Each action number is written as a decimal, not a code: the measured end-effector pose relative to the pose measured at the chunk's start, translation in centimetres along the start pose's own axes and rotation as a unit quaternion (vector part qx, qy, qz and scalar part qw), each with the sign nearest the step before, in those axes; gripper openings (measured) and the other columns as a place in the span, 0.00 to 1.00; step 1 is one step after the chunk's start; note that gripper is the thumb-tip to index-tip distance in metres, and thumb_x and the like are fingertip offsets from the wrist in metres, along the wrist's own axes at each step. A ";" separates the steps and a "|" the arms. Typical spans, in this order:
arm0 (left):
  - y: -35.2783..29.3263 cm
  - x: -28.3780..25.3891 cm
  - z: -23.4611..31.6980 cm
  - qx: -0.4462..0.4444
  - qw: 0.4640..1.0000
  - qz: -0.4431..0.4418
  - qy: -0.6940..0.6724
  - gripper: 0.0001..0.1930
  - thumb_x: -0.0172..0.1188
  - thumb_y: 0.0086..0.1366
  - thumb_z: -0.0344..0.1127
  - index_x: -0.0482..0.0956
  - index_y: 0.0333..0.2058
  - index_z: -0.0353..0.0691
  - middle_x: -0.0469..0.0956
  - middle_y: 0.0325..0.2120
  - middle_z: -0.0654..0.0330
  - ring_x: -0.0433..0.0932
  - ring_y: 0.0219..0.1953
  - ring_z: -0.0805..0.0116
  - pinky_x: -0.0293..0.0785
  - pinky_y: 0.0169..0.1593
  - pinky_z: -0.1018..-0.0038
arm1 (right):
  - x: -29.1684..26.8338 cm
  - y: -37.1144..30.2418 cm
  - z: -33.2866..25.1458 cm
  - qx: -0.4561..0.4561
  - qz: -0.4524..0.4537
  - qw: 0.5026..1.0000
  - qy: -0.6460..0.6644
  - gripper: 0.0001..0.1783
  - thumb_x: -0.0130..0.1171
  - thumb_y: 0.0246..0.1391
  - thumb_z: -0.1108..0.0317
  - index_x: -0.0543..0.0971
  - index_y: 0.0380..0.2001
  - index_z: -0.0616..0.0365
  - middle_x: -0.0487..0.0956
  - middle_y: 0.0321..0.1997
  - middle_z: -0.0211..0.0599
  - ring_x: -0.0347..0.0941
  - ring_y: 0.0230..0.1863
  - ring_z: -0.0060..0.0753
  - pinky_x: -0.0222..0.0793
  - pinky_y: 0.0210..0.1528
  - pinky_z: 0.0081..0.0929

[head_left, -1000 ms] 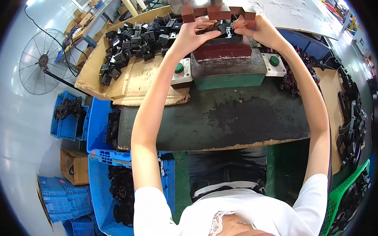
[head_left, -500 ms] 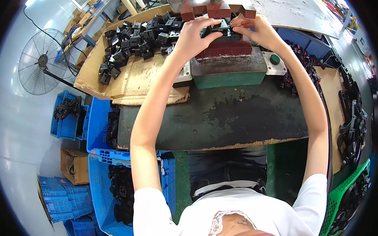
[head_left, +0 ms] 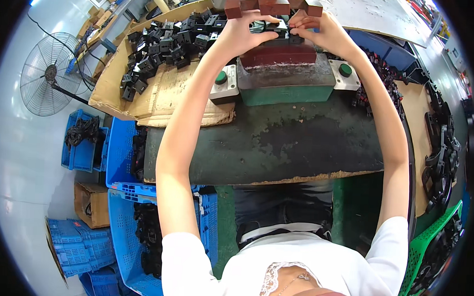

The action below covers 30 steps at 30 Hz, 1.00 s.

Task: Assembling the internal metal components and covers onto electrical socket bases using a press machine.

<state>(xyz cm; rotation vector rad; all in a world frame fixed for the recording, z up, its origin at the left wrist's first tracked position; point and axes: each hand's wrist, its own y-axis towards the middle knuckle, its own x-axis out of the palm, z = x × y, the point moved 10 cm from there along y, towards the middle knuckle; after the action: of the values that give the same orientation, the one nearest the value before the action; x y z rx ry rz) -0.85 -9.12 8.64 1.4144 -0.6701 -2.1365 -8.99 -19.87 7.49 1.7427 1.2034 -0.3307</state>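
Under the raised red press head (head_left: 273, 9), a small black plastic part (head_left: 281, 37) with a pale piece on top sits on the dark red block (head_left: 282, 56). My left hand (head_left: 243, 35) grips its left side, thumb below and fingers above. From the right, my right hand (head_left: 324, 35) pinches the part's other edge between thumb and fingertips. The fingers partly cover the part, so its exact shape is hard to make out. The block rests on a green-sided steel base (head_left: 288, 90).
Green push buttons (head_left: 221, 77) flank the base. A cardboard box (head_left: 111, 94) of black plug-like parts stands left, and a blue bin (head_left: 379, 46) of small dark and red parts stands right. Blue crates (head_left: 121, 217) are at lower left; a green basket (head_left: 419, 248) is at lower right.
My left forearm has shifted slightly left, uncovering the left green button. Both hands remain at the part; the whole view has shifted a little.
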 end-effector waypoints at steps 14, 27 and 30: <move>-1.7 -0.4 0.4 0.048 0.997 0.045 -0.047 0.16 0.64 0.55 0.39 0.79 0.42 0.41 0.78 0.41 0.53 0.77 0.44 0.62 0.69 0.49 0.72 | 0.0 0.0 -0.5 -0.008 -0.012 1.000 -0.023 0.09 0.59 0.53 0.69 0.78 0.38 0.60 0.80 0.36 0.31 0.75 0.37 0.24 0.71 0.44 0.25; -12.6 -4.3 -2.2 -0.132 0.991 -0.014 -0.019 0.11 0.64 0.51 0.28 0.79 0.35 0.35 0.75 0.34 0.59 0.75 0.35 0.64 0.71 0.37 0.73 | -0.2 -0.9 -0.1 0.036 0.027 0.999 -0.024 0.13 0.58 0.53 0.69 0.79 0.42 0.59 0.81 0.38 0.34 0.78 0.40 0.26 0.73 0.45 0.24; -12.1 -4.7 -0.5 -0.044 0.997 0.006 0.057 0.10 0.63 0.51 0.26 0.78 0.34 0.35 0.75 0.33 0.58 0.76 0.35 0.61 0.71 0.39 0.71 | -0.3 -0.7 -1.3 -0.063 0.013 0.993 -0.096 0.13 0.58 0.53 0.68 0.78 0.43 0.59 0.81 0.39 0.37 0.78 0.39 0.30 0.72 0.43 0.25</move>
<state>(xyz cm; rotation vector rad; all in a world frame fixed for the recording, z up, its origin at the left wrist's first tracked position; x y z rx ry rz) -0.31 3.03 4.01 1.4671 -0.5336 -2.0324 -10.04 -18.97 7.98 1.5787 1.0406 -0.3901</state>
